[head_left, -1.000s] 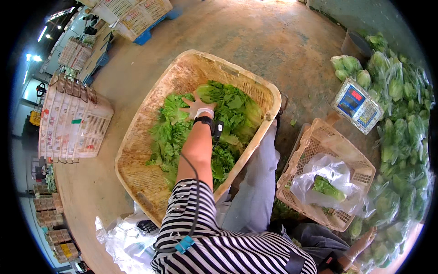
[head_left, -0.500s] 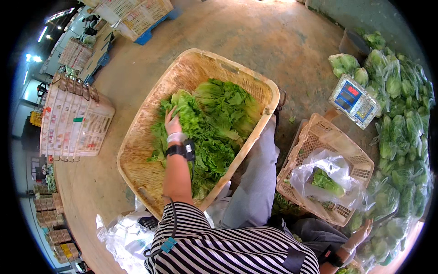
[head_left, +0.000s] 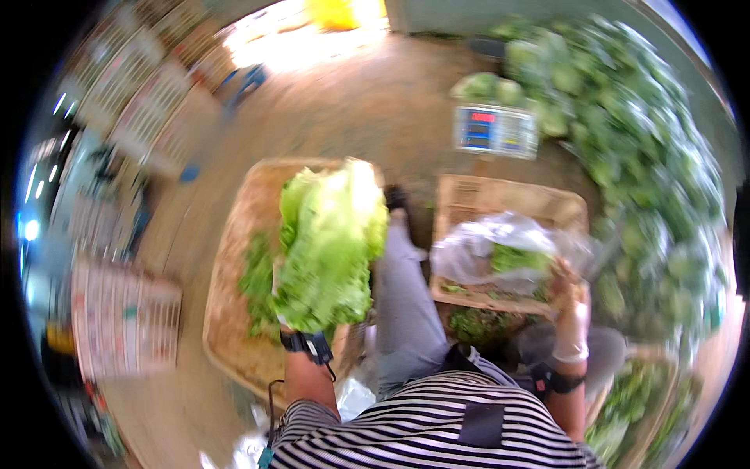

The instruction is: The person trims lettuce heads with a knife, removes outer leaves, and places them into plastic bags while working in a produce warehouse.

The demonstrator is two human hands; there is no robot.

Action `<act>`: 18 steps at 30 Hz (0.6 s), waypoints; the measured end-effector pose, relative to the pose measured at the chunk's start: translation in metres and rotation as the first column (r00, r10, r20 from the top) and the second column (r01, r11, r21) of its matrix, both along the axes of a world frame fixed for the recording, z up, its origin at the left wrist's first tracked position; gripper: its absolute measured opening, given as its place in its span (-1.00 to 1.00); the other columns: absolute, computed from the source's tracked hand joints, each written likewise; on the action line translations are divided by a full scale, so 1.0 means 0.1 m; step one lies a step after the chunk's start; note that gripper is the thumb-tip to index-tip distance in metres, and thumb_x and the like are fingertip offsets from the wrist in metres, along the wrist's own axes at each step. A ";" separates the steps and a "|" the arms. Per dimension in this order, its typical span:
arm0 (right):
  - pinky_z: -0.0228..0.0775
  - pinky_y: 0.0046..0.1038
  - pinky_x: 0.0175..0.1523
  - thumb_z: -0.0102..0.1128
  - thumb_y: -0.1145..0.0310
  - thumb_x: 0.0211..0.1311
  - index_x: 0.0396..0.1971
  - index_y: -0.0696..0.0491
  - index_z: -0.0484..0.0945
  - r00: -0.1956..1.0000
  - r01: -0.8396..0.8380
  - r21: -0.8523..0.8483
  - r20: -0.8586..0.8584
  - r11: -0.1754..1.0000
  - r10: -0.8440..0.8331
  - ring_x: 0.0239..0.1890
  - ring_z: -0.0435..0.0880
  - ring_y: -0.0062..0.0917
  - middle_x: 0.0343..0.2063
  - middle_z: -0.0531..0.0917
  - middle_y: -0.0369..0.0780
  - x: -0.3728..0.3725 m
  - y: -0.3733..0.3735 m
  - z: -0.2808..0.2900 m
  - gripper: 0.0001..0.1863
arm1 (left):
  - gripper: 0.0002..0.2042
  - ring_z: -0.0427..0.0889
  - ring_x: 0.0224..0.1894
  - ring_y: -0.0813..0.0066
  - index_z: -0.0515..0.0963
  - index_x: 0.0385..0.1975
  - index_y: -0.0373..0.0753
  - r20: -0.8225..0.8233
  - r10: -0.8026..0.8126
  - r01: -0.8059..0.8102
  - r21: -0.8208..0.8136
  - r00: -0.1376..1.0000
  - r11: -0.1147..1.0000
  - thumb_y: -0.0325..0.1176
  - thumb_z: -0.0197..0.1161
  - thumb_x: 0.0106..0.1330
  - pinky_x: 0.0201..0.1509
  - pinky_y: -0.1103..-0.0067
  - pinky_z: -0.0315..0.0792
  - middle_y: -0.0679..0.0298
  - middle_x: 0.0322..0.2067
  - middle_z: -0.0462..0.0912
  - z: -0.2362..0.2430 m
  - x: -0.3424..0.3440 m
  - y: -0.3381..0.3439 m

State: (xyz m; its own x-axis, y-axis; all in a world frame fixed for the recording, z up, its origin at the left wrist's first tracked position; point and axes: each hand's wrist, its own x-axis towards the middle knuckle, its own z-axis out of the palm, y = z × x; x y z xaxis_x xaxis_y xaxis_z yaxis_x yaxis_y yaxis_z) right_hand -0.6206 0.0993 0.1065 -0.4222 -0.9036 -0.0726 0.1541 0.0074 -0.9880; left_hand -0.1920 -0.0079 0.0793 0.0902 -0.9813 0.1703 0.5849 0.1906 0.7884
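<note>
A large light-green head of leafy lettuce [head_left: 328, 250] is raised over the big worn yellowish crate [head_left: 226, 289]. My left hand [head_left: 277, 285] holds it from the left side, with most of the fingers hidden behind the leaves. More loose green leaves [head_left: 258, 273] lie in that crate. My right hand [head_left: 570, 316], in a thin glove, is at the right end of a clear plastic bag [head_left: 461, 254]. Its fingers are blurred, so whether they grip the bag does not show. The bag lies in a smaller tan crate [head_left: 512, 187] and has green leaves inside.
A digital scale [head_left: 496, 131] stands beyond the small crate. Bagged green vegetables [head_left: 633, 156] are heaped along the right. Stacked pale crates [head_left: 129, 320] stand at the left, with more behind. A crate of greens [head_left: 633, 399] sits at lower right.
My left hand has lifted the lettuce up out of the pile in the big crate. My right hand has come from the lower right to the plastic bag. The view has turned rightward.
</note>
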 end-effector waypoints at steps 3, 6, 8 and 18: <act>0.08 -0.30 0.22 0.14 -0.04 0.09 0.08 0.06 0.28 0.958 -0.085 -0.192 0.254 0.978 0.133 0.22 0.24 -0.26 0.21 0.22 -0.10 0.07 0.25 0.12 -0.35 | -0.73 0.34 0.14 0.16 0.60 -0.38 -0.09 0.325 -0.288 0.377 -0.257 0.901 0.890 -0.42 0.39 -0.17 0.15 0.30 0.29 0.11 0.03 0.44 0.52 -1.21 -0.08; 0.19 -0.36 0.12 0.15 -0.03 0.09 -0.14 0.01 0.31 0.919 0.085 -0.414 0.385 0.907 0.090 0.16 0.31 -0.33 0.16 0.26 -0.12 -0.29 0.79 0.14 -0.51 | -0.67 0.25 0.19 0.00 0.65 -0.39 -0.05 0.774 -0.281 0.755 -0.354 0.568 0.552 -0.48 0.40 -0.28 0.23 0.32 0.16 0.04 0.13 0.32 0.89 -2.39 0.12; 0.31 -0.46 0.01 0.13 0.03 0.14 -0.14 0.02 0.32 0.880 0.330 -0.383 0.454 0.863 -0.135 0.01 0.45 -0.44 0.00 0.43 -0.15 -0.65 1.36 0.07 -0.56 | -0.60 0.19 0.22 -0.01 0.64 -0.32 -0.04 0.848 -0.325 0.905 -0.361 0.418 0.224 -0.50 0.38 -0.29 0.26 0.32 0.08 0.03 0.15 0.28 1.05 -3.27 0.50; 0.38 -0.64 -0.49 0.06 0.37 0.21 -0.26 0.01 0.39 0.274 0.962 -0.165 0.521 0.219 -0.809 -0.55 0.48 -0.66 -0.49 0.48 -0.39 -1.47 4.21 -0.07 -0.87 | -0.41 0.30 0.16 0.17 0.36 0.06 -0.30 0.657 -0.753 0.998 0.069 -0.034 0.015 -0.24 0.36 0.00 0.15 0.48 0.29 -0.15 0.24 -0.05 0.99 -5.86 2.54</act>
